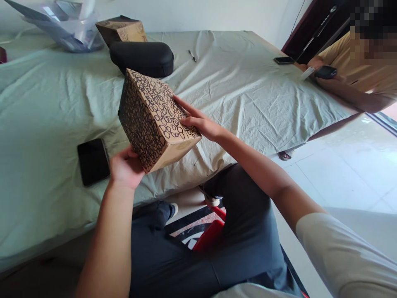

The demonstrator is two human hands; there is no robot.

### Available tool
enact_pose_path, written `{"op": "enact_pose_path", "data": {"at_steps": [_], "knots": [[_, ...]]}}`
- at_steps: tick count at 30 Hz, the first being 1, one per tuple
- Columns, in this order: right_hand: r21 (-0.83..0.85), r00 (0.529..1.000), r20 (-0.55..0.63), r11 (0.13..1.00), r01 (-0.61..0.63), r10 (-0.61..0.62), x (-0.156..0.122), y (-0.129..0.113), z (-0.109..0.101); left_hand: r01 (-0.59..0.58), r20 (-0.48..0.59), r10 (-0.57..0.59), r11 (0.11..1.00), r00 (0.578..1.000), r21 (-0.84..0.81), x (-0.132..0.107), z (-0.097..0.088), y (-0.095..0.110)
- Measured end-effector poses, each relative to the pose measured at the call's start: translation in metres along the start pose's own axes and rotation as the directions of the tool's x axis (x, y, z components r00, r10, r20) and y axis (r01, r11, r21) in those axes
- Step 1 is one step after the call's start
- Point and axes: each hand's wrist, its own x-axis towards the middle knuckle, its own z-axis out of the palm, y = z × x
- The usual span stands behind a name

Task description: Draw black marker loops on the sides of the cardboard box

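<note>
Your dark trousers (198, 269) are filling the space below the table's (46, 174) near edge. Above the cloth just inside that edge, you are holding the patterned box (155, 114) tilted. Your left hand (125, 165) is clamping its lower corner, fingertips partly hidden; your right hand (201, 124) is clasping its right side, two visible fingers spreading apart. Leftward, a black phone (93, 162) is lying; toward the far edge, a black case (142, 58) is sitting.
</note>
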Motion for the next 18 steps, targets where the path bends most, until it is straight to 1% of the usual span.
{"op": "enact_pose_path", "data": {"at_steps": [2,4,6,9,10,12,14,15,16,17,18], "knots": [[0.005,1.0,-0.01,1.0,-0.027,0.027,-0.003,-0.004,0.001,0.091,-0.012,-0.093,0.989,0.996,-0.117,-0.001,0.003,0.002],[-0.014,0.999,-0.036,0.999,-0.041,0.04,-0.004,-0.005,0.0,0.123,-0.012,-0.127,0.976,0.992,-0.181,-0.002,0.004,0.003],[-0.049,0.997,-0.074,0.998,-0.03,0.027,-0.002,-0.002,-0.003,0.073,-0.025,-0.076,0.989,0.997,-0.125,0.0,0.002,0.003],[-0.104,0.994,-0.109,0.994,-0.018,0.006,0.004,0.005,-0.008,-0.058,-0.068,0.059,0.998,0.996,0.013,0.005,0.0,-0.001],[-0.116,0.994,-0.105,0.993,-0.019,0.007,0.005,0.007,-0.008,-0.103,-0.084,0.107,0.994,0.991,0.045,0.006,-0.001,-0.003],[-0.134,0.998,-0.061,0.991,-0.02,0.012,0.006,0.009,-0.007,-0.18,-0.116,0.189,0.98,0.975,0.084,0.007,0.0,-0.007],[-0.165,1.0,-0.002,0.986,-0.009,0.009,0.005,0.009,-0.006,-0.255,-0.142,0.272,0.959,0.952,0.126,0.007,0.001,-0.01],[-0.189,1.0,0.024,0.982,0.001,0.003,0.004,0.009,-0.006,-0.304,-0.151,0.327,0.94,0.933,0.157,0.007,0.001,-0.011],[-0.217,0.999,0.048,0.976,0.016,-0.005,0.004,0.008,-0.006,-0.365,-0.151,0.398,0.908,0.905,0.207,0.006,0.0,-0.011],[-0.246,0.997,0.071,0.969,0.034,-0.017,0.003,0.009,-0.006,-0.435,-0.137,0.482,0.858,0.865,0.272,0.006,-0.002,-0.012],[-0.271,0.995,0.095,0.961,0.057,-0.032,0.003,0.009,-0.007,-0.507,-0.108,0.569,0.791,0.815,0.343,0.007,-0.004,-0.012]]}}
